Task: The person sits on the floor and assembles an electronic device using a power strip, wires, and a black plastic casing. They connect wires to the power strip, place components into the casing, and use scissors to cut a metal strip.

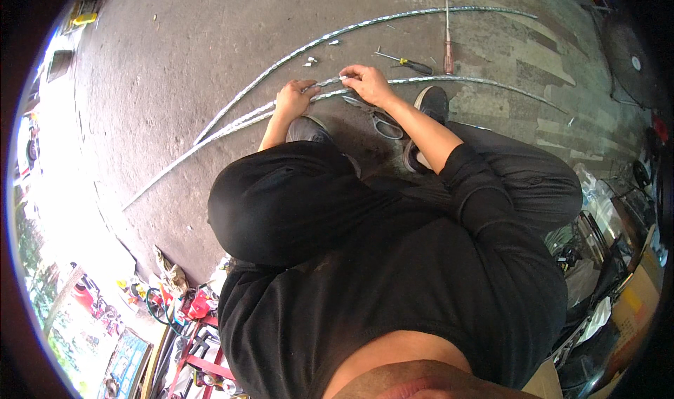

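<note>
Left hand (293, 100): grip is closing around a thin silver twisted strand (327, 83), thumb and fingers together on it. Right hand (367, 86): grip is pinching the right end of the same strand between thumb and fingertips; a small white tip (343, 78) is showing there, though the fingers are partly covering it.

Position of held strand: it is spanning the gap between the hands, just above the grey concrete floor (161, 62) or on it (cannot tell which), and is running on to the left of the left hand.

A long silver twisted strand (456, 79) is passing just beneath the held one, extending well to the right of the right hand. A second long, silver, curved strand (337, 32) is lying farther out, arcing to the upper right; toward the left the strands are converging.

Beyond the right hand, a screwdriver with a yellow-and-black handle (415, 67) is lying near a longer screwdriver with a translucent reddish handle (449, 58). Small white pieces (310, 61) are resting between the hands and the curved strand. A grey tool with looped handles (387, 126) is lying between the two dark shoes (433, 102), the right forearm crossing near it.
</note>
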Demonstrator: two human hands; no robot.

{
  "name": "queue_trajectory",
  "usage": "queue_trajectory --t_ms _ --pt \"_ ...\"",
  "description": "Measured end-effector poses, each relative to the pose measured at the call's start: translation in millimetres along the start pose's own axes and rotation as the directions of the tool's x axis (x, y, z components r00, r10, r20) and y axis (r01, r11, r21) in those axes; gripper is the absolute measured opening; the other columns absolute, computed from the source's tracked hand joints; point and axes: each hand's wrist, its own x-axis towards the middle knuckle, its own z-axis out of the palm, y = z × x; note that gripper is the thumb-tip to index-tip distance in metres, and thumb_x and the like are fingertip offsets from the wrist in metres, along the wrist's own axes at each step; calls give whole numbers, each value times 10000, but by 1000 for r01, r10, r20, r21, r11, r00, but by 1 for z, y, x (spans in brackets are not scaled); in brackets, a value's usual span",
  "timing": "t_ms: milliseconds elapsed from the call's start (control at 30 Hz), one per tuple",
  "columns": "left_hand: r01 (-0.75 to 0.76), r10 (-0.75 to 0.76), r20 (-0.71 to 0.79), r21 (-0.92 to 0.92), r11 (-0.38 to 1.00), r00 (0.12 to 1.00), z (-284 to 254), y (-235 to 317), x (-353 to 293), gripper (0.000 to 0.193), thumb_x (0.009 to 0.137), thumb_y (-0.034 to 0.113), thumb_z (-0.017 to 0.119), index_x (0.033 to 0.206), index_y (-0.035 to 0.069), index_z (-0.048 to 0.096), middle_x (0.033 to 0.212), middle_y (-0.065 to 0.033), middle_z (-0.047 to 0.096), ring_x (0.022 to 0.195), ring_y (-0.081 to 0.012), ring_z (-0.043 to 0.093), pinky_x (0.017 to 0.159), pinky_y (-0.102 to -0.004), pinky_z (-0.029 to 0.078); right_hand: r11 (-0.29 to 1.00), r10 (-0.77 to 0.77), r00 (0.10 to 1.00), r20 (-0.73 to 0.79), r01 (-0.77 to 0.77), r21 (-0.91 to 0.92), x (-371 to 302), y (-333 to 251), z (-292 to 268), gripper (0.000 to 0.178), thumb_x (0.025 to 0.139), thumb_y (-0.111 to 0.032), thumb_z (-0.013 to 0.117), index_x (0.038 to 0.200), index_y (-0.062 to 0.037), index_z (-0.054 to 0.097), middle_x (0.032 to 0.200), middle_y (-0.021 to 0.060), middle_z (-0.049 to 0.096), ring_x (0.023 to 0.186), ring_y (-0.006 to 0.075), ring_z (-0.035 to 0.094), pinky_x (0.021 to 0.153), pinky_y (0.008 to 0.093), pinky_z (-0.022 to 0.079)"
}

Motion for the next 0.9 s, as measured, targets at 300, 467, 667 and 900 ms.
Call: queue_trajectory --t_ms 300,467,667,900 --pt "21 -21 -2 4 1000 1000 6 -7 0 394 852 459 654 1130 187 720 1027 -163 674 991 -346 651 872 -439 492 899 417 905 82 -424 113 10 -1 3 443 949 -393 600 918 44 671 700 81 642 537 154 601 464 317 478" --pt "13 -13 -8 1 1000 1000 7 -8 0 388 854 458 654 1134 197 719 1032 -149 676 995 -340 652 874 -433 493 894 434 901 7 -432 121 16 8 11 477 957 -453 559 967 14 655 678 68 624 502 152 569 450 309 447" --pt "16 -16 2 24 1000 1000 7 -4 0 385 856 457 654 1137 203 718 1040 -140 677 1008 -339 648 879 -430 492 986 59 991 -120 -39 160 12 30 24 450 955 -404 575 1158 -3 583 705 69 639 555 157 595 515 304 472" --pt "4 -5 15 17 1000 1000 10 -4 5 386 849 464 662 1125 201 722 1056 -155 678 997 -349 652 872 -436 498 999 52 994 -91 -53 -4 11 25 14 363 965 -298 548 1162 5 579 757 93 668 628 147 637 545 299 486"
